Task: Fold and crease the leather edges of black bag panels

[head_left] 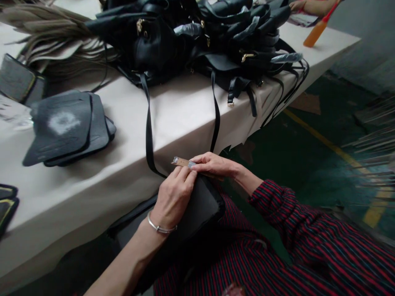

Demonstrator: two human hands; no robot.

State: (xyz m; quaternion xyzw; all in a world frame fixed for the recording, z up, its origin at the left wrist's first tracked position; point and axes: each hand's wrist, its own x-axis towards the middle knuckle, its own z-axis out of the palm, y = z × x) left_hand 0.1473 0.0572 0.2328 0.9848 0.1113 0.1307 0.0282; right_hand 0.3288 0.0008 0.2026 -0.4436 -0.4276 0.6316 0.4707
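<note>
Right hand (pixel 216 164): closed, thumb and fingers pinching a small flat brown strip with a silvery tip (pixel 181 161), just off the near edge of a long counter under pale cloth (pixel 182 111). Left hand (pixel 175 191): fingers curled beside the strip, over a black, smooth-faced, box-like item (pixel 206 201) on the lap, below the counter's edge; how firmly they grip cannot be told. Left wrist: one silvery bangle (pixel 162 228).

Hanging over the counter's near edge: two narrow black straps, one (pixel 148 123) reaching down close to the left hand, the other (pixel 217 119) behind the right.

On the counter's far half: a heap of black leather-like bags (pixel 160 49) with gold-coloured fittings. On its left part: a stack of flat, dark shaped pieces (pixel 61 123), the top one smudged white. At its far right end: an orange tapered object with red stem (pixel 315 33); a co-worker's hand (pixel 298 5).

Risks, as judged: strip slipping, from so small a pinch hold; black item sliding off the lap, should the left hand ease; bags dragged toward the counter's edge, should the nearer strap catch on a wrist.
</note>
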